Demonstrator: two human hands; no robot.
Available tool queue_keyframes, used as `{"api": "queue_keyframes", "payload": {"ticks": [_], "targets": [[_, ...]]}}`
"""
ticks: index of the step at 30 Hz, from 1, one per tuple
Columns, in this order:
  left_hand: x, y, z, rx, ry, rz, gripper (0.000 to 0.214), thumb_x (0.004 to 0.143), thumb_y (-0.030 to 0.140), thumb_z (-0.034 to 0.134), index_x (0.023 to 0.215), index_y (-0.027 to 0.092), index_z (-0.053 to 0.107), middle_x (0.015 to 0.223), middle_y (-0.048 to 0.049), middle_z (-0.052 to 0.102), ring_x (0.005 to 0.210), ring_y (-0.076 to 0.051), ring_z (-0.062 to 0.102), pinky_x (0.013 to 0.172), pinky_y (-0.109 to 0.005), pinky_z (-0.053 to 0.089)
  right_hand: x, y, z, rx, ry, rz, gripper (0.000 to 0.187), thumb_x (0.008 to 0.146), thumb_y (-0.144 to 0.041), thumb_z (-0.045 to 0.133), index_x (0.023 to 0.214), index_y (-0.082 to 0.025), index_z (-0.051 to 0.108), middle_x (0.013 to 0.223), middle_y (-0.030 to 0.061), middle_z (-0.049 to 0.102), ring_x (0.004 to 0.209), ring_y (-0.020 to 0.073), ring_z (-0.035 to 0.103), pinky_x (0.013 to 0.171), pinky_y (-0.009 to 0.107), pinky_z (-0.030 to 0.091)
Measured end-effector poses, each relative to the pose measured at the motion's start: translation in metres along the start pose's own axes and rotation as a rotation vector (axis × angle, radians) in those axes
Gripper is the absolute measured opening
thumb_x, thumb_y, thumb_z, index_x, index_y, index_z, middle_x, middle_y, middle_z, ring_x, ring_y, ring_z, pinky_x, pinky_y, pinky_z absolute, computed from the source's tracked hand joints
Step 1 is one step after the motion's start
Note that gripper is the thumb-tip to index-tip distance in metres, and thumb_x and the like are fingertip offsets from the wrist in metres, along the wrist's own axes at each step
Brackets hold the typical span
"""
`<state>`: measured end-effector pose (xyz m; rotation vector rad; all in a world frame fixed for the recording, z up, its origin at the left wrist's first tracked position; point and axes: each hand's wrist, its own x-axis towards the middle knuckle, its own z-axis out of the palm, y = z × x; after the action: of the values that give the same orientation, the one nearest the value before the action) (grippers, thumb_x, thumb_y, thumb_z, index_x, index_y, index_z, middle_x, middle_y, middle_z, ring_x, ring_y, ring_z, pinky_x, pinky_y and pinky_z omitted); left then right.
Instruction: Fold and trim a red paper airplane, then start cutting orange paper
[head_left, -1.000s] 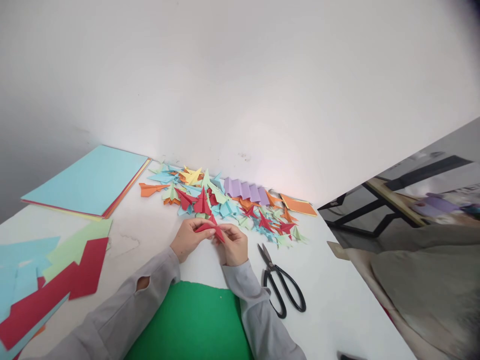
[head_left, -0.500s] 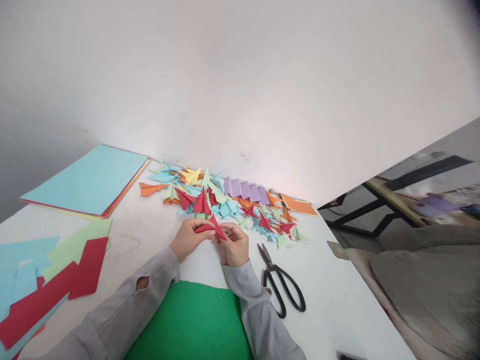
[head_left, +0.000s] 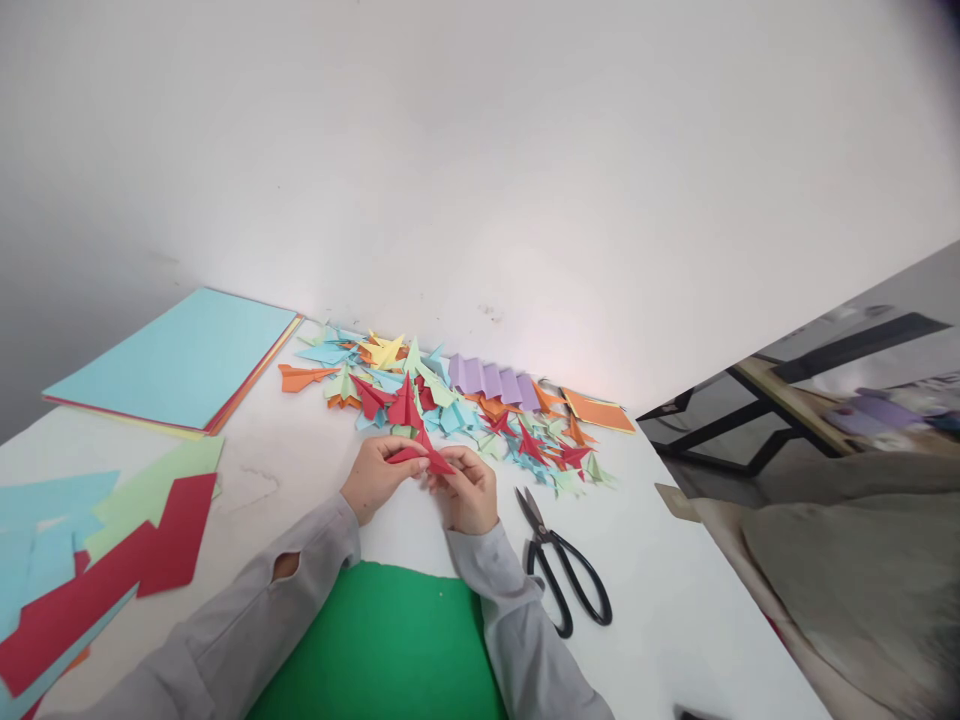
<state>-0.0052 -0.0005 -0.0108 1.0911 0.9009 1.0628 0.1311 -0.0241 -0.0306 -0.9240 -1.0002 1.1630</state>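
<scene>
My left hand (head_left: 376, 476) and my right hand (head_left: 469, 490) meet over the white table (head_left: 667, 590), both pinching a small folded red paper piece (head_left: 424, 456). The left fingers grip its left end, the right fingers close on its right tip. Just beyond it lies a pile of folded paper shapes (head_left: 450, 400) in red, blue, green, yellow and orange. Both arms wear grey sleeves.
Black scissors (head_left: 564, 570) lie to the right of my right wrist. A green sheet (head_left: 382, 645) sits at the near edge. A stack of coloured paper (head_left: 180, 360) is at far left, cut scraps (head_left: 97, 560) at near left, a purple pleated strip (head_left: 491, 381) by the wall.
The red piece's right tip has shifted slightly up and to the right between my fingers. The hands stay in place.
</scene>
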Motion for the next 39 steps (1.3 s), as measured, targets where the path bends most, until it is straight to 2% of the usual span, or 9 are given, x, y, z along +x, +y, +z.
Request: {"api": "queue_keyframes", "payload": {"ticks": [2,4,10,16,21,26,32,39], "targets": [[0.000,0.001,0.000,-0.023,0.030,-0.001,0.019,0.057,0.026,0.074,0.071,0.015,0.068,0.054,0.0007,0.060,0.053,-0.011,0.054,0.055,-0.024,0.044,-0.001,-0.003,0.002,0.048,-0.064,0.009,0.026,0.067,-0.037,0.067,0.084,-0.018,0.063,0.061,0.0024,0.066,0.051,0.0155,0.060,0.043,0.026,0.045],[0.001,0.001,0.001,-0.039,0.042,-0.004,0.018,0.057,0.026,0.074,0.070,0.015,0.068,0.053,0.0012,0.060,0.053,-0.011,0.053,0.055,-0.024,0.043,-0.002,-0.005,0.004,0.043,-0.070,0.006,0.029,0.066,-0.037,0.069,0.086,-0.018,0.062,0.063,0.0021,0.066,0.052,0.0153,0.060,0.044,0.026,0.046],[-0.001,0.002,0.002,0.018,0.027,-0.001,0.016,0.058,0.024,0.074,0.071,0.015,0.070,0.055,-0.0001,0.062,0.054,-0.012,0.055,0.056,-0.025,0.044,-0.001,-0.001,0.008,-0.085,0.118,-0.018,0.022,0.068,-0.037,0.070,0.073,-0.016,0.062,0.052,-0.0008,0.064,0.042,0.0110,0.055,0.042,0.024,0.044],[-0.001,0.000,0.000,0.039,0.002,0.000,0.021,0.055,0.023,0.075,0.074,0.015,0.070,0.065,-0.0024,0.066,0.060,-0.014,0.057,0.060,-0.026,0.045,-0.001,-0.001,0.009,-0.112,0.161,-0.022,0.025,0.067,-0.039,0.071,0.071,-0.016,0.061,0.045,-0.0021,0.061,0.038,0.0103,0.052,0.040,0.024,0.043],[0.000,0.001,0.001,0.032,-0.004,0.016,0.017,0.058,0.024,0.074,0.072,0.015,0.069,0.065,-0.0025,0.066,0.061,-0.014,0.058,0.060,-0.026,0.045,0.000,-0.003,0.013,-0.098,0.189,-0.012,0.027,0.064,-0.038,0.073,0.070,-0.017,0.058,0.043,-0.0033,0.060,0.036,0.0100,0.052,0.039,0.022,0.043],[0.000,-0.001,0.001,0.043,0.021,0.008,0.013,0.060,0.023,0.071,0.072,0.015,0.069,0.063,-0.0019,0.065,0.059,-0.013,0.057,0.059,-0.025,0.045,-0.001,-0.003,0.013,-0.096,0.165,-0.007,0.026,0.064,-0.037,0.073,0.074,-0.016,0.060,0.044,-0.0034,0.060,0.037,0.0101,0.053,0.039,0.022,0.043],[0.000,0.001,0.001,0.054,0.043,-0.010,0.010,0.060,0.019,0.069,0.069,0.015,0.069,0.057,-0.0006,0.063,0.054,-0.012,0.055,0.056,-0.024,0.045,-0.002,-0.004,0.013,-0.107,0.122,0.009,0.026,0.063,-0.037,0.074,0.071,-0.017,0.059,0.046,-0.0028,0.061,0.039,0.0105,0.054,0.040,0.022,0.044],[0.000,0.001,0.004,0.116,0.053,0.003,0.013,0.057,0.018,0.070,0.069,0.014,0.069,0.064,-0.0020,0.066,0.059,-0.013,0.058,0.058,-0.024,0.046,-0.002,-0.005,0.012,-0.163,0.104,0.010,0.030,0.068,-0.044,0.069,0.066,-0.016,0.058,0.045,-0.0026,0.060,0.038,0.0097,0.052,0.041,0.022,0.042]]}}
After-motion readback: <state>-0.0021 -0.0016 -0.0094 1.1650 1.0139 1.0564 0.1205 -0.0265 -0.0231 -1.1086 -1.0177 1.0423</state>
